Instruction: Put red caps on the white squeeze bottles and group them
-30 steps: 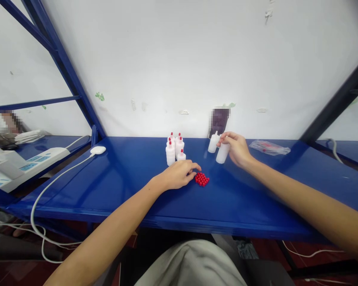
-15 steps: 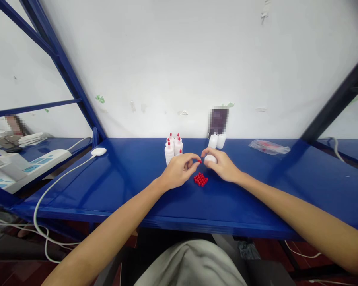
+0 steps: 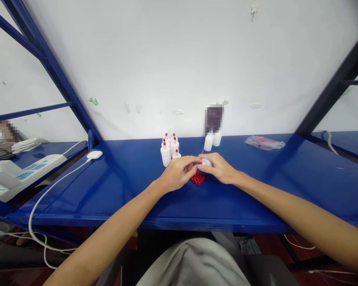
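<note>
My left hand (image 3: pixel 180 171) pinches a small red cap (image 3: pixel 200 162) between thumb and fingertips. Facing it, my right hand (image 3: pixel 219 169) is closed around a white plastic bottle (image 3: pixel 206 162), mostly hidden by the fingers. The red cap meets the bottle's left side, and the fingertips of both hands touch or nearly touch there. Just below the hands lies a cluster of loose red caps (image 3: pixel 198 178). Behind my left hand stand several white bottles (image 3: pixel 166 154) with red-tipped nozzles.
Two white bottles (image 3: pixel 208 142) without red tips stand near the wall. Farther right lies a clear plastic bag (image 3: pixel 264 142) with red contents. On the left are a white charger puck (image 3: pixel 94 155) with its cable and a power strip (image 3: pixel 32 172). Blue frame posts flank the table (image 3: pixel 131 202).
My hands have come together, bringing the red cap against the white bottle. The view has shifted slightly, so the surroundings sit a little farther left.
</note>
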Action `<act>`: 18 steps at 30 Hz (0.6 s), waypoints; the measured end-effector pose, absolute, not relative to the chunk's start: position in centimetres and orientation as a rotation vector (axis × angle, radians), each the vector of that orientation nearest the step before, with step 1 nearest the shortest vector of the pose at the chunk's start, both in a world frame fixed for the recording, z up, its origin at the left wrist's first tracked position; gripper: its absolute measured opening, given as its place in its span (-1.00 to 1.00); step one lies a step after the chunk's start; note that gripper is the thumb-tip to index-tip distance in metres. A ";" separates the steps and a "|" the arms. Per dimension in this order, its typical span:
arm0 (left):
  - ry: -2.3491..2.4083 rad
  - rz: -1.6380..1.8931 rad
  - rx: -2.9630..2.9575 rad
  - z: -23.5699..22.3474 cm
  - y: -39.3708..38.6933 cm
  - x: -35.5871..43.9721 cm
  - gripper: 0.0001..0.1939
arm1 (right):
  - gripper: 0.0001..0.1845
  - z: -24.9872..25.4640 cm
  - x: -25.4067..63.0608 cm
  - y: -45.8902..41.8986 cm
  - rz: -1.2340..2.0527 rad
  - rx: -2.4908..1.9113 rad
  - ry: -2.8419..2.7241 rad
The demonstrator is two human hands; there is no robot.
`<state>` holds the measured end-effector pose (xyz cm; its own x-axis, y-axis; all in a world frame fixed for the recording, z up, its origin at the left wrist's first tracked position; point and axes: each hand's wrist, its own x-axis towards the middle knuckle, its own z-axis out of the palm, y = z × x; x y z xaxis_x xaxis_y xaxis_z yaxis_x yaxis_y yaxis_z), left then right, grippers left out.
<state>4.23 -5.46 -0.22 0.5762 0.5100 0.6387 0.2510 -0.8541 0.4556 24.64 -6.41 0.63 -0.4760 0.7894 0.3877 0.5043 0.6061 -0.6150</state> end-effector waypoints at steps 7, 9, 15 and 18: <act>0.613 1.097 2.475 -0.2 -5.6 4.5 -0.75 | -0.37 0.5 24.2 -6.3 0.536 -1.061 -2.144; 0.625 1.067 2.476 -0.3 -5.6 4.5 -0.75 | -0.38 0.5 24.1 -6.3 0.535 -1.037 -2.154; 0.634 0.995 2.499 -0.4 -5.6 4.5 -0.72 | -0.43 0.5 24.3 -6.4 0.543 -1.003 -2.172; 0.633 0.955 2.510 -0.3 -5.7 4.5 -0.69 | -0.44 0.4 24.3 -6.5 0.544 -0.988 -2.179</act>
